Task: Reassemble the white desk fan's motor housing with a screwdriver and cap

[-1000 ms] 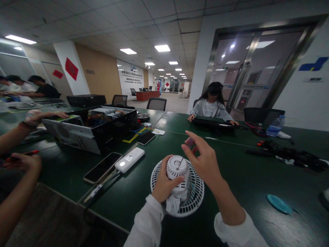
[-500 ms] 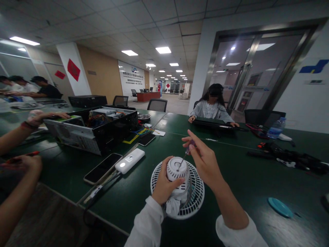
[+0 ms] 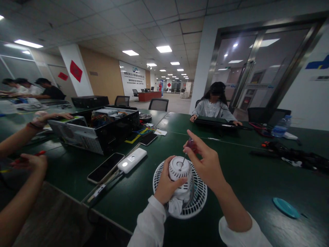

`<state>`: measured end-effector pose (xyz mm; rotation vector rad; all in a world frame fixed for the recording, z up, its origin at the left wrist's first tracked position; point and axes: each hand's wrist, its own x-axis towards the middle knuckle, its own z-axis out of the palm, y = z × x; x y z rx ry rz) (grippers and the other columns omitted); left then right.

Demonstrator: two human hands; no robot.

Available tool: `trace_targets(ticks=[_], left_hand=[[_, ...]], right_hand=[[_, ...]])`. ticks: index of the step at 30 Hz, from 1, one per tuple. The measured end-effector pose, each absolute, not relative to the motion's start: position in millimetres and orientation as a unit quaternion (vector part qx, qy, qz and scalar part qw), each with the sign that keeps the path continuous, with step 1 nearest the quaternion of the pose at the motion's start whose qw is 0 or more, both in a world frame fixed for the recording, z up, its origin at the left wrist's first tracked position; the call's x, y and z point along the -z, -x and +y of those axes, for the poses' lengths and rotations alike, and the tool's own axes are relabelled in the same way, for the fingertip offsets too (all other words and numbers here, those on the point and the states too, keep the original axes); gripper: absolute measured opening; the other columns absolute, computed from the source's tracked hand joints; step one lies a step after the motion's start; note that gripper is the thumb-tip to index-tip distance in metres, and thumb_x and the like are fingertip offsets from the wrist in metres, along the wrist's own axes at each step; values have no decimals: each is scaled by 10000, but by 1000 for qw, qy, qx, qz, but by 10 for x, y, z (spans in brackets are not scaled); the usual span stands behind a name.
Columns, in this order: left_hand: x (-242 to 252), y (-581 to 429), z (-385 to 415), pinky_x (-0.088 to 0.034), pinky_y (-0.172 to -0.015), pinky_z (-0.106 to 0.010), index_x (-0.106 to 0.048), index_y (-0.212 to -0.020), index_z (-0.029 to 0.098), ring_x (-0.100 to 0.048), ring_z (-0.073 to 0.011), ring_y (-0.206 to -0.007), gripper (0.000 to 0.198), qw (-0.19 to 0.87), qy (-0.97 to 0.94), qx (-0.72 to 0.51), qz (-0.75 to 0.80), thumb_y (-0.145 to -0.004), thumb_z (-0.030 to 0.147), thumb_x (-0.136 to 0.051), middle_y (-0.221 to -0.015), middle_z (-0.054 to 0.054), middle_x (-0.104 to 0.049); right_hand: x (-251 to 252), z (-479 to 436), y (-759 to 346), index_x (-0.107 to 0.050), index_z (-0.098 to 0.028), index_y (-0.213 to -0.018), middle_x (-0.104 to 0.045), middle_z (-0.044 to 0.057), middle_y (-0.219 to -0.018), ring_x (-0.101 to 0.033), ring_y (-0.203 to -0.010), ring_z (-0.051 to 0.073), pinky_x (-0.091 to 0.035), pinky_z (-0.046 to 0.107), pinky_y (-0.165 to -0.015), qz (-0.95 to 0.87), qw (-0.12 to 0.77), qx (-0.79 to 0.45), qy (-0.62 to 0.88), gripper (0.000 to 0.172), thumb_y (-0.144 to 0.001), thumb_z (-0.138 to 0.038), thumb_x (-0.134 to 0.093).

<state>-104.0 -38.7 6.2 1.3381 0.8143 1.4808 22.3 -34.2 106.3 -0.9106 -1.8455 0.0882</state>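
A small white fan (image 3: 199, 202) lies grille-down on the green table, its motor housing pointing up. My left hand (image 3: 166, 185) is wrapped around the side of the housing, thumb toward me. In my right hand (image 3: 205, 163) is a screwdriver (image 3: 190, 142) with a purplish handle, gripped between thumb and fingers. The shaft slants down and its tip meets the top of the housing, near a round recess. Whether a screw sits under the tip is too small to tell.
Left of the fan are a white power bank (image 3: 132, 160) with a cable and a phone (image 3: 106, 168). Farther left stands an open computer case (image 3: 95, 128), with a co-worker's hands beside it. To the right lies a teal disc (image 3: 285, 207). A person (image 3: 212, 104) sits opposite.
The view has shifted slightly, so everything sits a little farther right. My right fingers have curled more closely around the screwdriver handle; its tip stays on the housing.
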Motion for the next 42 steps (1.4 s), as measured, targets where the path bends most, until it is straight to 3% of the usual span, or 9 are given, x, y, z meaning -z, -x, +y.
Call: trace_targets(ticks=[5,10,16,20,23,28,33,39,42], left_hand=[[-81,1037,-401,-353,-999,-363,-407,-1166,226,-494,-224,-1096,651,477,-543,-606,331,-600,190,-725,-1155,-34,-508],[-94,1031,-396,-356,-1001,-364,-412,-1165,219,-504,-230,-1094,666,489,-540,-607,318,-585,192,-738,-1153,-39,-523],[-78,1036,-396,-358,-998,-361,-414,-1169,229,-493,-233,-1108,658,481,-543,-605,329,-596,199,-736,-1170,-37,-510],[-69,1037,-391,-330,-1021,-371,-408,-1173,216,-480,-237,-1121,663,478,-542,-606,333,-597,216,-735,-1180,-48,-500],[-68,1037,-386,-330,-1019,-379,-401,-1181,208,-481,-242,-1118,667,479,-544,-603,333,-602,225,-732,-1180,-58,-498],[-70,1037,-384,-330,-1014,-366,-415,-1165,212,-477,-236,-1114,662,461,-548,-606,347,-587,227,-738,-1169,-46,-500],[-77,1040,-393,-331,-1011,-357,-408,-1173,215,-483,-227,-1107,663,465,-550,-603,343,-596,235,-735,-1173,-42,-502],[-110,1042,-412,-346,-1004,-361,-411,-1164,223,-492,-228,-1106,655,474,-543,-603,342,-592,211,-729,-1159,-38,-514],[-109,1040,-411,-346,-1007,-370,-413,-1164,218,-492,-235,-1107,654,471,-547,-604,338,-592,214,-730,-1160,-43,-515]], right_hand=[[-1060,-325,-235,-569,-165,-1142,-665,95,-1007,-635,-862,199,-513,336,-764,-756,509,37,409,332,-842,-297,-508],[-1064,-313,-287,-474,-177,-1265,-663,70,-980,-642,-804,155,-530,300,-709,-757,516,-76,393,391,-886,-251,-411],[-1075,-323,-277,-572,-155,-1167,-679,83,-885,-627,-747,187,-515,335,-702,-753,497,53,427,366,-846,-309,-487],[-1088,-334,-296,-387,-174,-1341,-670,70,-986,-631,-856,172,-516,325,-739,-766,483,-75,417,473,-872,-239,-404],[-1094,-347,-289,-451,-182,-1289,-668,61,-957,-633,-773,154,-520,290,-684,-762,494,-102,406,439,-856,-259,-451],[-1106,-363,-266,-510,-151,-1239,-658,85,-862,-593,-711,195,-498,362,-672,-761,461,32,454,428,-855,-333,-462],[-1118,-370,-291,-467,-194,-1274,-653,66,-994,-621,-804,162,-509,309,-712,-767,484,-76,414,406,-877,-262,-418],[-1119,-376,-281,-530,-157,-1227,-639,53,-762,-575,-638,174,-493,339,-644,-763,450,44,463,427,-840,-332,-491],[-1136,-372,-328,-445,-158,-1301,-650,81,-945,-606,-780,180,-505,347,-711,-768,455,-30,450,464,-853,-277,-451]])
